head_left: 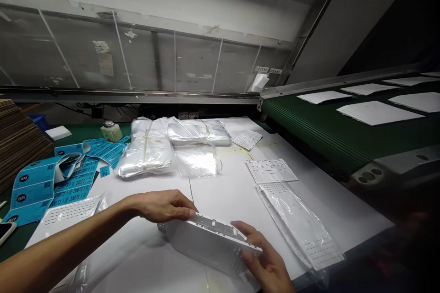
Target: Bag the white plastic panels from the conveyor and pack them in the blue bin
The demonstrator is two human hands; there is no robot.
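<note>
Left hand and right hand both had a closed grip on a white perforated panel, held tilted over the near part of the white-covered surface. Ahead on the surface: string-tied plastic bundles, a second bundle, a loose clear bag. Right side: two loose perforated plates, a bagged panel. Left side: blue label strips, a small bottle, a phone, stacked cardboard. Green conveyor belt ran along the right, carrying white sheets. Grey scuffed panelling stood behind.
</note>
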